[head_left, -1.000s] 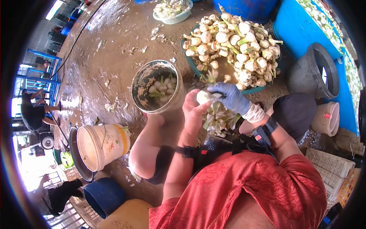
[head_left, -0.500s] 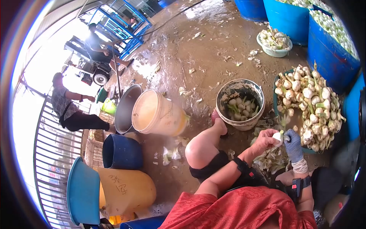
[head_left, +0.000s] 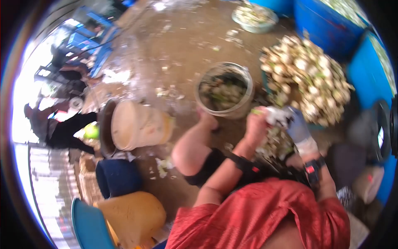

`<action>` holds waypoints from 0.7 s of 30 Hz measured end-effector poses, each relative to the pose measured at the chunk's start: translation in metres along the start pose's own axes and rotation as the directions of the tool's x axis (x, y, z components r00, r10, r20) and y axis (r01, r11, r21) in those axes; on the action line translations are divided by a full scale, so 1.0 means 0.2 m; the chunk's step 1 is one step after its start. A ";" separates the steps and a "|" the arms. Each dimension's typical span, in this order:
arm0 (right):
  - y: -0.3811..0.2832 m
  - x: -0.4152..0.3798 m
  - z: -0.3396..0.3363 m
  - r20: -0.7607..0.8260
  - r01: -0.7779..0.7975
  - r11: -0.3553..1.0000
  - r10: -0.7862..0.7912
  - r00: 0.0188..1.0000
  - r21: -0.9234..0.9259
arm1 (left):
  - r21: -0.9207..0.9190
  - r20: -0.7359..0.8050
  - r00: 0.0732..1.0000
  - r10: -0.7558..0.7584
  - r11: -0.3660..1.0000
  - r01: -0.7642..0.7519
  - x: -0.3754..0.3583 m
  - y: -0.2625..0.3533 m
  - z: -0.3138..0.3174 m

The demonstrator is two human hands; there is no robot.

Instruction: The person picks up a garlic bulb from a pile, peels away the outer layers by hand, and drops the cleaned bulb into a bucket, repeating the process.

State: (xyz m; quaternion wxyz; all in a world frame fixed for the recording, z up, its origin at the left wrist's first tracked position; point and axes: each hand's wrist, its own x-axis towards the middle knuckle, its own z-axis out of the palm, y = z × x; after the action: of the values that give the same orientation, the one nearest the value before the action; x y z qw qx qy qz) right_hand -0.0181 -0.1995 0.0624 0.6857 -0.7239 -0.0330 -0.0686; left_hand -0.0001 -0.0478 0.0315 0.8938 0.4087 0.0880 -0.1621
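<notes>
My bare left hand (head_left: 258,125) is closed around a white garlic bulb (head_left: 274,116), with a bit of green showing at the left by the fingers. Against the bulb's other side is my right hand (head_left: 297,126), in a blue-grey glove. Its fingers are curled, and motion blur hides whatever they hold. Just beyond both hands, a heap of unpeeled garlic bulbs (head_left: 319,79) fills a green tub. Left of that stands a round bucket (head_left: 244,106) with whitish-green bulbs inside. Loose garlic skins (head_left: 277,145) lie below my hands.
Blue barrels (head_left: 327,31) stand at the back right, near a pale basin (head_left: 255,28) of garlic pieces. A tipped white bucket (head_left: 139,126), a dark blue bucket (head_left: 118,176) and a yellow barrel (head_left: 132,218) are at left. A person (head_left: 54,128) is beyond them, at far left.
My view has swung, so the scene sits further left and higher, and it is blurred. My hands remain together at the bulb, whose green end now shows at the left.
</notes>
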 end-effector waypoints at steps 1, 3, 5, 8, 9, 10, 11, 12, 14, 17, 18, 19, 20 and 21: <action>0.00 0.03 -0.04 0.106 0.169 0.975 -0.154 0.982 -0.143 | -0.084 0.049 0.999 -0.019 0.996 0.023 -0.02 0.04 0.03; 0.04 0.03 -0.09 0.178 0.054 0.990 -0.077 0.981 0.133 | -0.232 0.194 0.980 -0.038 0.969 0.084 -0.02 0.07 -0.02; -0.04 0.04 -0.08 0.262 -0.331 0.400 0.219 0.940 0.855 | -0.341 0.258 0.966 -0.028 0.932 0.118 -0.01 0.08 -0.06; -0.09 0.05 -0.15 0.308 -0.328 0.362 0.113 0.945 0.873 | -0.426 0.301 0.952 -0.049 0.887 0.180 0.02 0.10 -0.12; -0.11 0.02 -0.15 0.206 -0.275 0.613 0.181 0.961 0.741 | -0.453 0.282 0.958 -0.055 0.873 0.183 0.01 0.12 -0.10; -0.12 0.00 -0.14 0.089 -0.231 0.811 0.218 0.972 0.537 | -0.479 0.263 0.963 -0.061 0.858 0.185 0.00 0.15 -0.06; -0.10 0.04 -0.23 0.362 -0.449 0.889 0.390 0.846 0.091 | -0.480 0.267 0.961 -0.066 0.856 0.192 0.00 0.15 -0.05; -0.04 0.02 -0.21 0.400 -0.129 0.927 0.274 0.875 -0.353 | -0.504 0.267 0.963 -0.041 0.846 0.176 0.00 0.15 -0.05; 0.02 -0.02 -0.16 0.316 0.028 0.696 0.290 0.903 -0.717 | -0.528 0.266 0.964 -0.022 0.833 0.165 0.00 0.14 -0.05; 0.06 -0.04 -0.08 0.098 0.147 0.913 -0.118 0.988 -0.381 | -0.453 0.235 0.972 -0.021 0.882 0.129 -0.01 0.14 -0.05; 0.03 -0.04 -0.05 0.092 0.138 0.914 -0.111 0.990 -0.382 | -0.451 0.234 0.972 -0.031 0.882 0.137 -0.01 0.13 -0.05; -0.03 -0.03 -0.03 0.117 0.157 0.933 -0.126 0.985 -0.323 | -0.389 0.227 0.974 -0.009 0.916 0.099 -0.01 0.12 -0.06; -0.08 -0.01 -0.01 0.141 0.177 0.948 -0.144 0.980 -0.264 | -0.325 0.224 0.975 0.015 0.944 0.061 0.00 0.10 -0.06; -0.13 0.01 0.00 0.181 0.202 0.949 -0.160 0.970 -0.241 | -0.264 0.203 0.979 0.025 0.964 0.030 -0.03 0.11 -0.03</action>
State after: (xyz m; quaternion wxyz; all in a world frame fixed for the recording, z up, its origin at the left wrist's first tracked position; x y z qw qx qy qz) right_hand -0.0198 -0.1985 0.0887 0.5716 -0.8040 -0.1449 -0.0769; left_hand 0.0023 -0.0284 0.0442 0.9446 0.2664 0.0172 -0.1910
